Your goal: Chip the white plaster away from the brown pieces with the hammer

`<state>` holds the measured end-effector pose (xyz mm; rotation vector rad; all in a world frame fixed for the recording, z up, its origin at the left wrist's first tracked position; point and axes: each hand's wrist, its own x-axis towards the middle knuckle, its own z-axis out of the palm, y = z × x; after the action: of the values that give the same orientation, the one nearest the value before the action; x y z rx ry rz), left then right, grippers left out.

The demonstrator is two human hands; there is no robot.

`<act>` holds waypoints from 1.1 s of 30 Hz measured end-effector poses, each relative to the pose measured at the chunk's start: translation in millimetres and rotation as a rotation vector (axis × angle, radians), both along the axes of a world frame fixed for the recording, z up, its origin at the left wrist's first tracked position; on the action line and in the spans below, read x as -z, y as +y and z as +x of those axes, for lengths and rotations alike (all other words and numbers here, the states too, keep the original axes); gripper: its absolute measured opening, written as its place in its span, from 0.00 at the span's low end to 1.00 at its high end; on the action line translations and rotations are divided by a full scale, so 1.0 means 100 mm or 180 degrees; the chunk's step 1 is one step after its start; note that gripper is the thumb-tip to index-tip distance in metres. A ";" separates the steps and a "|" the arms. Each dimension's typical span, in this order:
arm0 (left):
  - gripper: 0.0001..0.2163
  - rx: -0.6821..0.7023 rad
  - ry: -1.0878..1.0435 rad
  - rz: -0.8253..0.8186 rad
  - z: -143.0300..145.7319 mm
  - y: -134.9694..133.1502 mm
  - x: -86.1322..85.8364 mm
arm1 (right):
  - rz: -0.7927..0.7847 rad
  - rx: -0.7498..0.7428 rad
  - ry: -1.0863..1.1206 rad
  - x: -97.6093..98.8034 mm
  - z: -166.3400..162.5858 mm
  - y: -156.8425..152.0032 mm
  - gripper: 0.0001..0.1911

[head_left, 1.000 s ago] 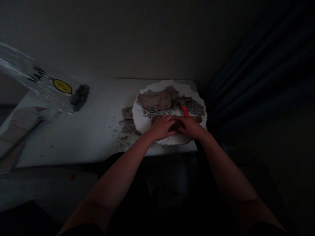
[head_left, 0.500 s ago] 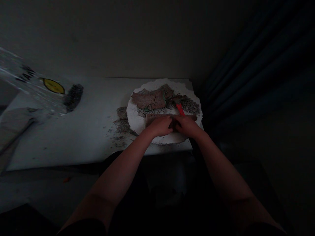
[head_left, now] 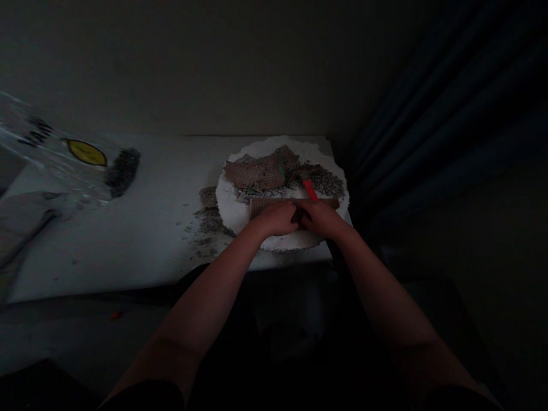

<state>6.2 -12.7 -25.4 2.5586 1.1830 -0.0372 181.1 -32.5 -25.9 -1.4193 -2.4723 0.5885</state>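
In the head view a brown perforated strip (head_left: 258, 206) lies across the front of a white, ragged-edged round board (head_left: 231, 212). My left hand (head_left: 279, 218) and my right hand (head_left: 324, 219) meet over its middle, their fingers curled around its near side. Both hands look closed on the strip, though the fingertips are hidden in shadow. Just behind my right hand, a red-handled tool (head_left: 310, 188) leans with its upper end among grey crumbs (head_left: 329, 184). Further back on the board rests a larger brown perforated piece (head_left: 259, 172), rough at its edges.
The board sits at the right end of a white table (head_left: 158, 228). Grey debris (head_left: 208, 220) is scattered left of it. A clear plastic bag (head_left: 81, 157) with dark contents stands further left. Dark curtains (head_left: 428, 125) hang on the right, and a wall (head_left: 205, 68) rises behind.
The whole view has shifted slightly, so the table and board appear a little further left. Both hands stay together on the strip, with barely any movement against it.
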 end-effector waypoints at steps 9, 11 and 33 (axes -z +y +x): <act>0.13 0.0061 -0.0028 -0.0019 -0.01 0.01 0.00 | -0.0066 -0.0032 0.0016 0.03 0.02 0.02 0.19; 0.12 0.0067 -0.0029 -0.0027 -0.01 0.01 -0.01 | -0.0061 -0.0025 0.0020 0.04 0.02 0.01 0.19; 0.09 0.0138 0.0123 -0.0298 0.04 0.08 -0.04 | 0.0004 0.0032 -0.0035 0.04 0.01 0.00 0.19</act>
<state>9.7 -4.6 -21.0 2.5118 1.1125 -0.1491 182.2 -32.6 -29.5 -1.4373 -2.4722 0.5785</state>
